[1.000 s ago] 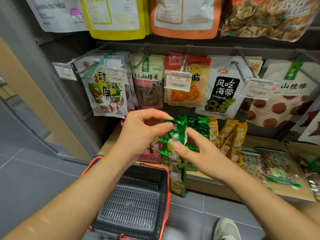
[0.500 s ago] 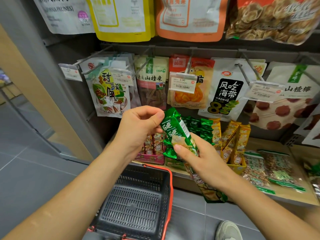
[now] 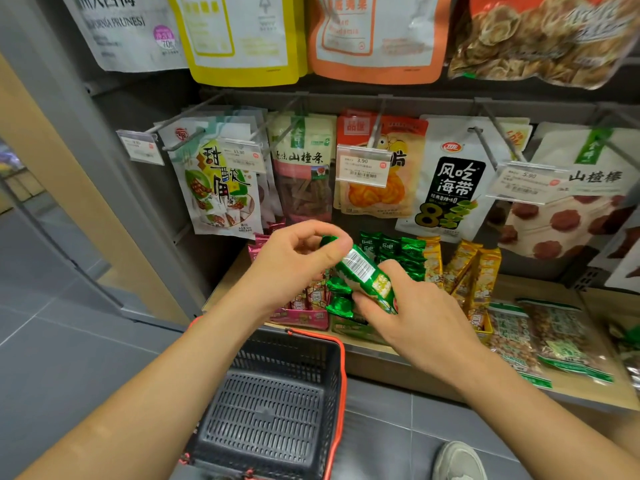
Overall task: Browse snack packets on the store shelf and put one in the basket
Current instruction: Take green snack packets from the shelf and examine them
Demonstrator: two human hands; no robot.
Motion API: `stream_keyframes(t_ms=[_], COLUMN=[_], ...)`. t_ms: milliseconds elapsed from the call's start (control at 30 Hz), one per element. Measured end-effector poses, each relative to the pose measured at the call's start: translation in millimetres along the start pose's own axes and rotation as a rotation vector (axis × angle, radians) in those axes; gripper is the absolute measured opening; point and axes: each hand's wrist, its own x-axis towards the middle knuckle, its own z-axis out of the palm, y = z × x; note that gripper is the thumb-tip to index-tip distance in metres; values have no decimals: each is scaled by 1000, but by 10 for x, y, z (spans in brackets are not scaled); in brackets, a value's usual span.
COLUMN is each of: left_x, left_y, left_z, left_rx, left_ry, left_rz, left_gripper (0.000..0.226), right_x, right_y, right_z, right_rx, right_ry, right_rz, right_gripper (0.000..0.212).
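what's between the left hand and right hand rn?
Head view: the green snack packet, barcode side up. The left hand pinches its top end, and the right hand grips its lower end.

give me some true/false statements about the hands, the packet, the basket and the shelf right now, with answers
1. The left hand and right hand both hold the green packet. True.
2. A packet lies in the basket. False: none shows inside it.
3. The held packet's barcode faces the camera. True.
4. The price tag in front of the orange pouch reads 5.90. False: it reads 3.90.
5. The yellow packets stand left of the shelved green packets. False: they stand to the right.
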Motion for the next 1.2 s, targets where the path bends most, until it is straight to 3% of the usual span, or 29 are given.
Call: stream_keyframes(t_ms=[100, 167, 300, 400, 600, 767, 867, 1000, 1100, 1200], left_x=[9, 20, 60, 93, 113, 123, 123, 116, 65, 22], left_y=[-16, -28, -53, -77, -81, -113, -121, -159, -162, -127], left_z=[75, 64, -53, -161, -255, -328, -433, -558, -441, -332], left_rx=[-25, -100, -217, -357, -473, -439, -278, 220, 689, 824], left_ry=[127, 163, 241, 299, 325, 309, 267, 201, 96, -27], left_rz=[6, -31, -111, -125, -88, -65, -30, 60, 317, 366], left_gripper=[6, 7, 13, 22, 35, 16, 20, 6, 30, 59], right_x=[-4, 4, 66, 73, 69, 64, 62, 69, 87, 102], right_y=[6, 29, 159, 248, 198, 144, 151, 227, 255, 257], right_z=[7, 0, -64, -129, -182, -249, -322, -380, -382, -424], right_rx=[-106, -39, 294, 371, 471, 588, 685, 717, 612, 581], right_ry=[17, -35, -300, -445, -245, -180, -204, -226, -173, -136], right_rz=[-23, -65, -54, -57, -122, -103, -39, 19, 36, 17], right_gripper=[41, 43, 54, 54, 41, 25, 31, 26, 36, 44])
